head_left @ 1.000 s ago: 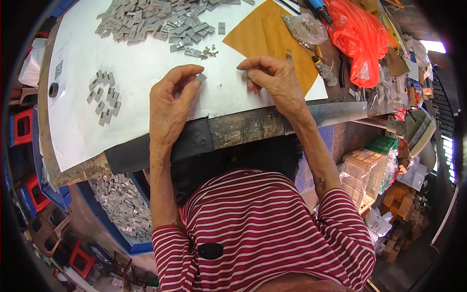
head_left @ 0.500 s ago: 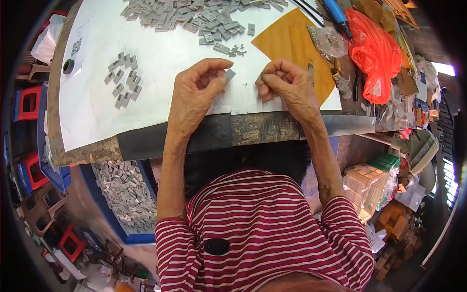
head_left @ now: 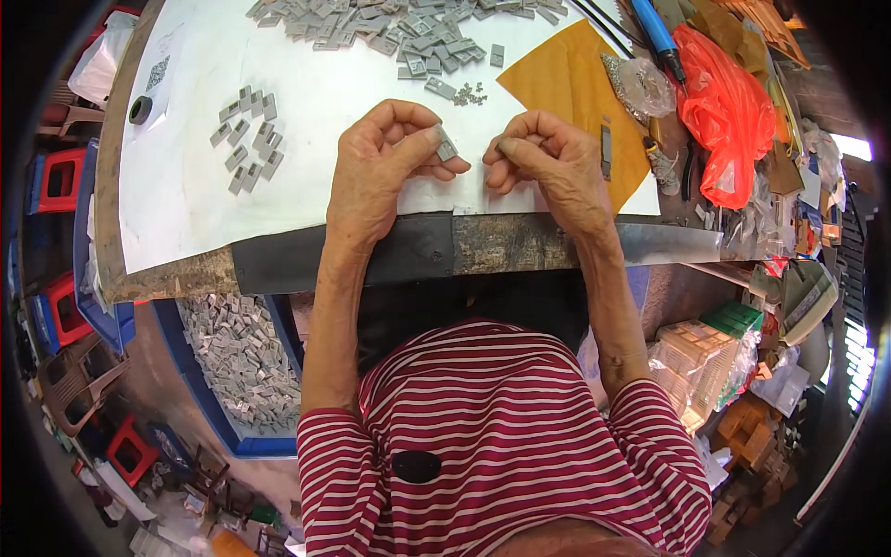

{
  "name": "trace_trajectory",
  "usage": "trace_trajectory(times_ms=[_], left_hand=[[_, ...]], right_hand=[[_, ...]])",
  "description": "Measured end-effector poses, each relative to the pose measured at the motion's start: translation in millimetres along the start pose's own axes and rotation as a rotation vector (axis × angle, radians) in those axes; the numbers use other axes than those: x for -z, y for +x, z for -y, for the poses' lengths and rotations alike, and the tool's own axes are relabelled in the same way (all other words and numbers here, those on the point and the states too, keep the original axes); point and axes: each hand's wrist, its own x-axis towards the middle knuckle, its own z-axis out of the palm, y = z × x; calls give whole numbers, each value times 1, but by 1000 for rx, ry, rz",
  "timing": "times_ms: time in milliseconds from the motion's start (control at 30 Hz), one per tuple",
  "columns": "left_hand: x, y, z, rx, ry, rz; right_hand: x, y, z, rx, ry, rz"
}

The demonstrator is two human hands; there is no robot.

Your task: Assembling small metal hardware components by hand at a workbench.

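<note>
Over the white sheet [head_left: 316,176], my left hand [head_left: 376,167] pinches a small grey rectangular piece [head_left: 447,146] between thumb and fingers, its recessed face showing. Close to its right, my right hand [head_left: 552,162] is closed with thumb against the bent index finger; whatever it may grip is too small or hidden. Just beyond the hands lie a scatter of tiny metal bits [head_left: 471,94] and a loose grey piece [head_left: 440,88]. A large pile of similar grey pieces [head_left: 408,32] spreads at the far side. Several more pieces [head_left: 237,158] stand in short rows at left.
A brown paper sheet [head_left: 557,84] lies at right, with a bag of small metal parts [head_left: 640,85], a blue pen-shaped tool [head_left: 657,37] and a red plastic bag [head_left: 719,121] beyond. A black ring [head_left: 140,110] sits at far left. Below the table edge, a blue bin [head_left: 200,371] holds many grey pieces.
My left hand has tilted the grey piece so its recessed face shows, and its fingers reach further right. My right hand stays pinched, slightly nearer to it. The whole view has shifted a little.
</note>
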Motion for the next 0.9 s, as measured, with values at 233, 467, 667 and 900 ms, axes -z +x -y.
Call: trace_trajectory(times_ms=[233, 467, 667, 900], left_hand=[[-2, -2, -4, -18, 21, -19], [1, -1, -3, -72, 137, -12], [-4, -2, -4, -69, 118, -70], [-2, -1, 2, -13, 127, -48]], right_hand=[[-2, 1, -5, 78, -173, -51], [-9, -2, -2, 41, -122, -83], [-16, -2, -5, 122, 5, -117], [-23, 0, -10, 91, 69, -113]])
